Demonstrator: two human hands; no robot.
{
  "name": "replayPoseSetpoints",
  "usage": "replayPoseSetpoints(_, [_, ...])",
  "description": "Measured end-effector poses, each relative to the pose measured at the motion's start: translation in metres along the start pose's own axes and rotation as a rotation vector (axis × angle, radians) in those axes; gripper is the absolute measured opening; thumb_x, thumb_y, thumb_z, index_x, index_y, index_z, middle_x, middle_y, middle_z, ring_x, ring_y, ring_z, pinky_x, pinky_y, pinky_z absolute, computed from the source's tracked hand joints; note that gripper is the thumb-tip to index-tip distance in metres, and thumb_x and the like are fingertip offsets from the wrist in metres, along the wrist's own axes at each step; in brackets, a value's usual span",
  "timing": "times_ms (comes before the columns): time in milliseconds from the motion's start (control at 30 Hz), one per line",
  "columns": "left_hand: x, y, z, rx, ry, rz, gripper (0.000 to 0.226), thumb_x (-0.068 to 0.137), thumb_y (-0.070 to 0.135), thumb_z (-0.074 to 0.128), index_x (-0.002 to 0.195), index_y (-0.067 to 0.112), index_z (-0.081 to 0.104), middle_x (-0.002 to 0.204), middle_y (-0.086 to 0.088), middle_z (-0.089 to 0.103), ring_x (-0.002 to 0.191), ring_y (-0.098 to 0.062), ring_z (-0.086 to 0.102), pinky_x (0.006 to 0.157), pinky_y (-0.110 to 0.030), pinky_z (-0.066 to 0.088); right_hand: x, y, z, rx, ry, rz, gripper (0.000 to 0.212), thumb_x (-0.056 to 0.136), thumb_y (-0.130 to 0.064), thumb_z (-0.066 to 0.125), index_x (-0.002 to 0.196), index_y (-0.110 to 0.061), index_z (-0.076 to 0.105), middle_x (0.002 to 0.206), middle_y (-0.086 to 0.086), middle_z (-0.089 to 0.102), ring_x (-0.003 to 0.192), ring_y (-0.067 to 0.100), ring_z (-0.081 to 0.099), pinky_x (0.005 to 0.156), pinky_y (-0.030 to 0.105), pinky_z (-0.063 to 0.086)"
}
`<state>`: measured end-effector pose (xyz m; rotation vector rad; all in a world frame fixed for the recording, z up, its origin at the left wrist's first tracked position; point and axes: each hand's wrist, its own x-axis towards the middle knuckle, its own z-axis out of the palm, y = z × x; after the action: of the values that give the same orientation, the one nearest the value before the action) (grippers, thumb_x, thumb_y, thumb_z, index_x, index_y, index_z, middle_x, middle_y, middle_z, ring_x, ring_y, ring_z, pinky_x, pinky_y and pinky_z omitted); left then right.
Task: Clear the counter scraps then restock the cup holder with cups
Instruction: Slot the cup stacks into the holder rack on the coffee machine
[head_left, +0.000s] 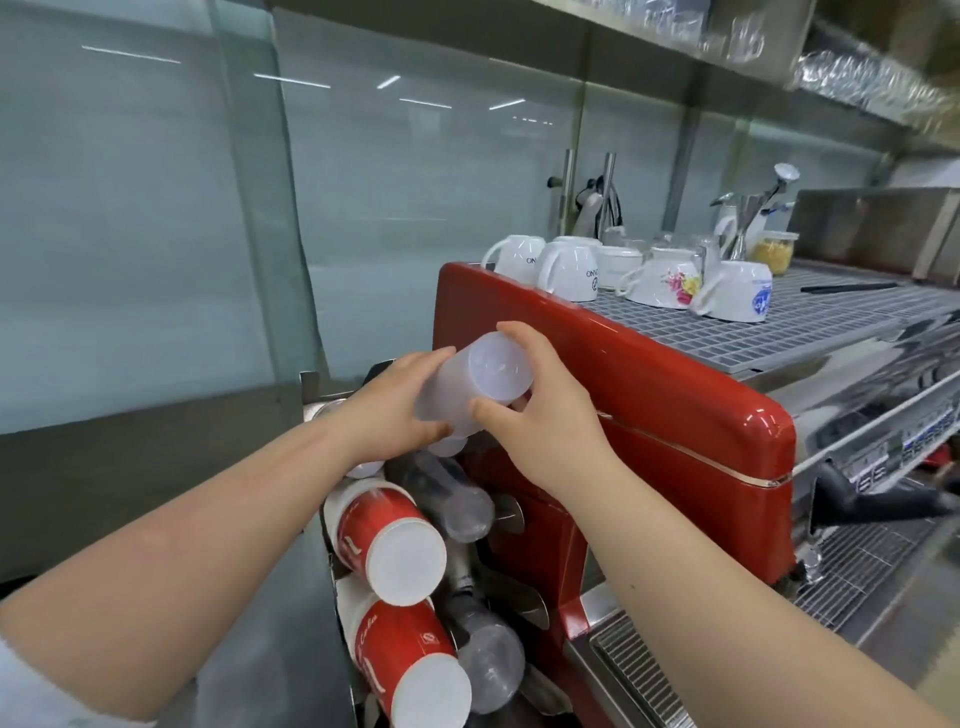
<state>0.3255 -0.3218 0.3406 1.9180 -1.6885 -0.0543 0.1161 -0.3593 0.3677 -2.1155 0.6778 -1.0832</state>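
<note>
Two hands grasp our frosted cup stack (475, 382) between them, left hand (395, 402) on its left side, right hand (540, 415) on its right, above the cup holder (415, 561) beside the red espresso machine (649, 405)

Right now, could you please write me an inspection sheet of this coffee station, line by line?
Surface: steel counter beside a red espresso machine; no scraps seen on the visible part.
Job's things: a stack of frosted plastic cups, base toward the camera, held over the cup holder; red paper cups and clear cups already sit in its slots.
Clutter: upturned white ceramic cups on the machine's top grate; a jar behind them.
Grippers: left hand and right hand both grip the frosted stack.
Cables: a dark cord near the wall posts.
Surroundings: glass wall panels; overhead shelf with blurred glassware.
</note>
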Motion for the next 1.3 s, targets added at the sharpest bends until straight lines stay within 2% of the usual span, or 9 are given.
replayPoseSetpoints(100, [0.005, -0.005, 0.003, -0.007, -0.005, -0.03, 0.093, 0.079, 0.035, 0.075, 0.153, 0.038, 0.02, 0.155, 0.006, 0.032, 0.139, -0.014, 0.036, 0.114, -0.039, 0.036, 0.007, 0.003, 0.003, 0.003, -0.019, 0.018, 0.071, 0.079, -0.016, 0.072, 0.136, -0.04, 0.04, 0.129, -0.019, 0.05, 0.113, 0.011, 0.053, 0.097, 0.029, 0.045])
replayPoseSetpoints(300, [0.011, -0.017, 0.009, -0.019, -0.023, -0.058, 0.096, 0.072, 0.041, 0.072, 0.153, 0.038, 0.022, 0.152, 0.005, 0.037, 0.137, -0.014, 0.036, 0.111, -0.038, 0.037, 0.018, 0.014, 0.011, -0.017, -0.033, 0.028, 0.073, 0.078, -0.018, 0.073, 0.139, -0.041, 0.038, 0.137, -0.015, 0.049, 0.121, 0.012, 0.051, 0.103, 0.037, 0.044])
replayPoseSetpoints(467, [0.012, -0.023, 0.013, -0.019, -0.036, -0.076, 0.096, 0.066, 0.047, 0.068, 0.151, 0.04, 0.023, 0.147, 0.002, 0.04, 0.132, -0.016, 0.041, 0.107, -0.039, 0.041, 0.022, 0.018, 0.017, -0.038, -0.025, 0.044, 0.075, 0.08, -0.019, 0.071, 0.142, -0.039, 0.036, 0.141, -0.013, 0.047, 0.125, 0.013, 0.049, 0.105, 0.037, 0.042])
replayPoseSetpoints(600, [0.01, -0.028, 0.016, 0.024, -0.047, -0.092, 0.102, 0.058, 0.058, 0.058, 0.151, 0.035, 0.026, 0.149, 0.001, 0.04, 0.135, -0.016, 0.039, 0.11, -0.039, 0.039, 0.019, 0.021, 0.026, -0.075, -0.053, 0.035, 0.074, 0.081, -0.016, 0.071, 0.144, -0.034, 0.036, 0.144, -0.01, 0.045, 0.13, 0.012, 0.043, 0.107, 0.031, 0.038])
replayPoseSetpoints(900, [0.013, -0.034, 0.018, 0.077, -0.056, -0.064, 0.094, 0.062, 0.056, 0.06, 0.148, 0.032, 0.031, 0.146, 0.004, 0.044, 0.135, -0.014, 0.04, 0.109, -0.037, 0.04, 0.019, 0.026, 0.038, -0.174, -0.08, 0.021, 0.075, 0.083, -0.019, 0.071, 0.147, -0.029, 0.033, 0.147, -0.005, 0.042, 0.133, 0.014, 0.039, 0.098, 0.017, 0.027])
replayPoseSetpoints(1100, [0.014, -0.03, 0.015, 0.075, -0.051, 0.016, 0.08, 0.072, 0.039, 0.068, 0.145, 0.029, 0.036, 0.14, 0.003, 0.047, 0.131, -0.012, 0.039, 0.108, -0.031, 0.038, 0.024, 0.029, 0.042, -0.242, -0.114, 0.027, 0.067, 0.082, -0.015, 0.065, 0.142, -0.021, 0.036, 0.138, 0.008, 0.044, 0.124, 0.024, 0.044, 0.087, 0.02, 0.029])
replayPoseSetpoints(1233, [0.014, -0.024, 0.016, 0.078, -0.065, 0.04, 0.083, 0.067, 0.047, 0.06, 0.145, 0.031, 0.035, 0.14, 0.003, 0.046, 0.13, -0.013, 0.042, 0.108, -0.034, 0.039, 0.03, 0.036, 0.049, -0.271, -0.168, 0.056, 0.074, 0.084, -0.015, 0.065, 0.148, -0.017, 0.029, 0.146, 0.009, 0.034, 0.131, 0.023, 0.038, 0.093, 0.018, 0.026])
replayPoseSetpoints(1300, [0.014, -0.024, 0.016, 0.086, -0.063, 0.04, 0.08, 0.069, 0.044, 0.064, 0.143, 0.03, 0.038, 0.139, 0.002, 0.047, 0.129, -0.014, 0.044, 0.107, -0.035, 0.04, 0.032, 0.041, 0.053, -0.292, -0.186, 0.058, 0.077, 0.084, -0.016, 0.064, 0.15, -0.015, 0.025, 0.148, 0.01, 0.03, 0.134, 0.023, 0.035, 0.098, 0.017, 0.024])
